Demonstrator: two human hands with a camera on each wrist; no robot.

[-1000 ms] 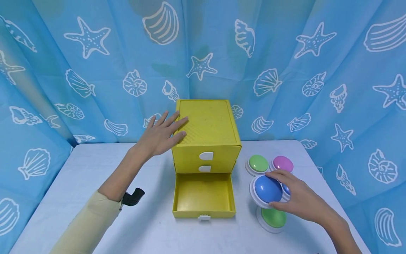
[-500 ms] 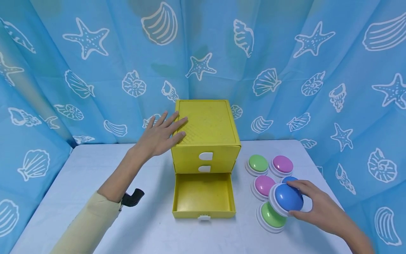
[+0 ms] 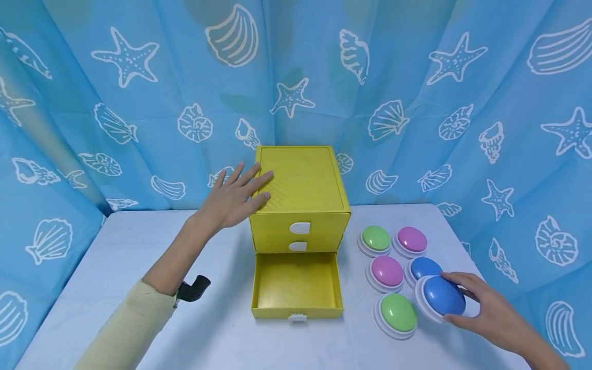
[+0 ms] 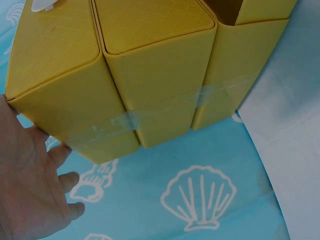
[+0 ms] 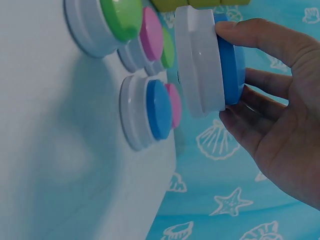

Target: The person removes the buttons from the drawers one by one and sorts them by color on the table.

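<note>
In my right hand (image 3: 492, 311) I grip a round blue push button with a white base (image 3: 444, 295), thumb and fingers around its rim. The right wrist view shows this blue push button (image 5: 232, 65) tilted on edge and lifted off the table. My left hand (image 3: 228, 200) rests with spread fingers on the left top edge of a yellow drawer cabinet (image 3: 302, 177). Its bottom drawer (image 3: 298, 288) is pulled out and bare inside; the two drawers above are closed. The left wrist view has the left hand (image 4: 35, 185) beside the cabinet's side (image 4: 155, 95).
Right of the cabinet stand a far green button (image 3: 376, 238), a far pink button (image 3: 412, 239), a near pink button (image 3: 387, 271), another blue button (image 3: 424, 267) and a near green button (image 3: 399, 312). A blue shell-print curtain (image 3: 296, 77) hangs behind the white table (image 3: 203, 329).
My right hand has carried the blue push button right and toward me, from over the near pink and green buttons, uncovering them. The left hand stays on the cabinet.
</note>
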